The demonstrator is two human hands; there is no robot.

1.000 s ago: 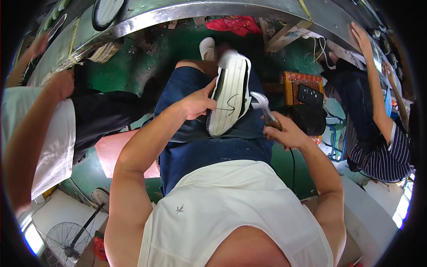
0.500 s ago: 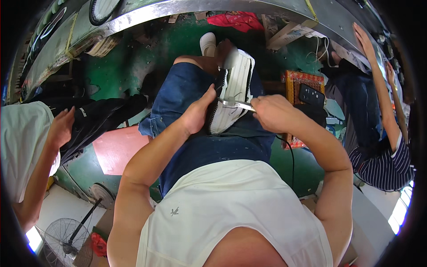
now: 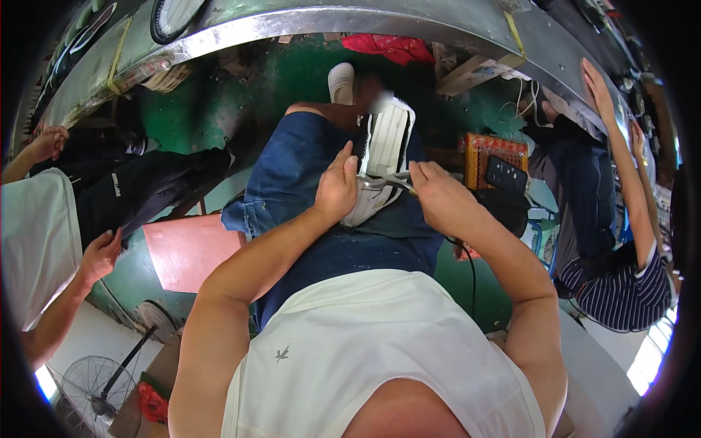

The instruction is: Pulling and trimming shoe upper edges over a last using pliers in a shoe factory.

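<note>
A shoe lies sole side up across my lap, its pale underside facing me and its edge trimmed with white and dark material. My left hand grips the shoe's left side, thumb and fingers close together. From the right, my right hand is closed round the handles of metal pincers. Their head lies across the shoe's middle, near my left fingertips. Whether the jaws bite on the material cannot be made out. The shoe's lower end is partly covered by the pincers and my hands.
A metal-edged bench curves across the far side. On the right, a dark handset-like device lies on an orange crate. A pink board and a fan stand left. Co-workers sit on both sides.
The pincers and my right hand have shifted slightly toward me, and the tool has turned. My left hand has moved a little to the right. The left co-worker's hands have moved.
</note>
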